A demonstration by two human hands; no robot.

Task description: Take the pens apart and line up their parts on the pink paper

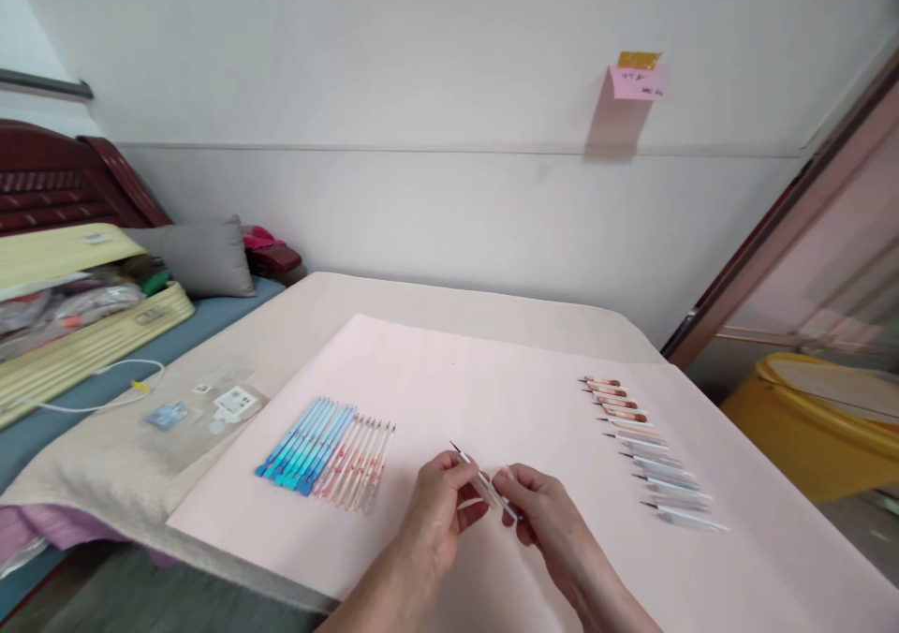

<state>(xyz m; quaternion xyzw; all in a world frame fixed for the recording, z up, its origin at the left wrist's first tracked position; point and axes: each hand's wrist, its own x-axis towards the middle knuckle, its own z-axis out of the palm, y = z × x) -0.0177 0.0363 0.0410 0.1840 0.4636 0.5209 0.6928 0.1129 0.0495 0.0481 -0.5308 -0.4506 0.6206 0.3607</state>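
Slim white pen [503, 503], one, dark-tipped, held between two bare hands above the near middle of a pale pink sheet [478, 371]; it lies aslant, tip pointing away and to the left; whether it is a single part or a core with a barrel alongside cannot be told. Left hand [442, 497]: thumb and forefinger closed on the pen towards its tip, remaining fingers loosely curled below. Right hand [539, 511]: thumb and fingers closed about the pen towards its rear end, some fingertips hidden behind it. Blue pens [305, 450], a set, side by side on the sheet, left of the hands. Clear pens with reddish patterning [356, 464], a set, next to the blue ones on their right, dark tips away from the person. Brown-patterned pen parts [622, 406], together with greyish clear parts [660, 469], in a spaced column to the right of the hands, dark tips to the left. Beige table cover [449, 294], beneath the sheet; upon it, at left, a clear plastic bag with a white label [237, 401] and a small blue packet [169, 415]. Grey cushion [203, 257], farther left. Pink note [638, 82], taped to the white wall [351, 71]. Yellow bin [801, 427], far right.
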